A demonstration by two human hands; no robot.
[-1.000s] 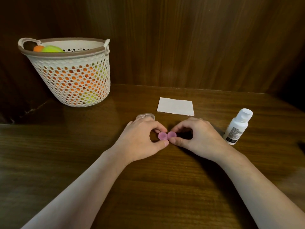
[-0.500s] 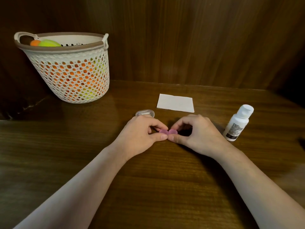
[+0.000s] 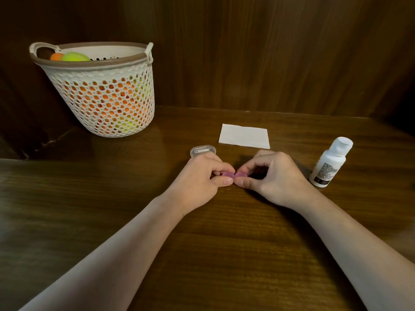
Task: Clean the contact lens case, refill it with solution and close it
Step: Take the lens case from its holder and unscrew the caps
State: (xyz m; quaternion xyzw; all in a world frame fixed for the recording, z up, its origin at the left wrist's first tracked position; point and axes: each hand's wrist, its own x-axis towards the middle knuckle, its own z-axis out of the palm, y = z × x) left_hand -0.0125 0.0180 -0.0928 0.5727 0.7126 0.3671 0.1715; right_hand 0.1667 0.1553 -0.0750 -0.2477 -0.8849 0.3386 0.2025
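fingers [image 3: 221,170] hide most of the lens case [image 3: 234,175]

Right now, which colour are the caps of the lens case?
Pink-purple; the lens case shows in the head view.

Wooden table [image 3: 89,198] – white basket [image 3: 107,104] holding balls [image 3: 75,57]

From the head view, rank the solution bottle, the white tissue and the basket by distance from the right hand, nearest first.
From the right hand:
1. Solution bottle, just to its right.
2. White tissue, behind it, slightly left.
3. Basket, far back left.
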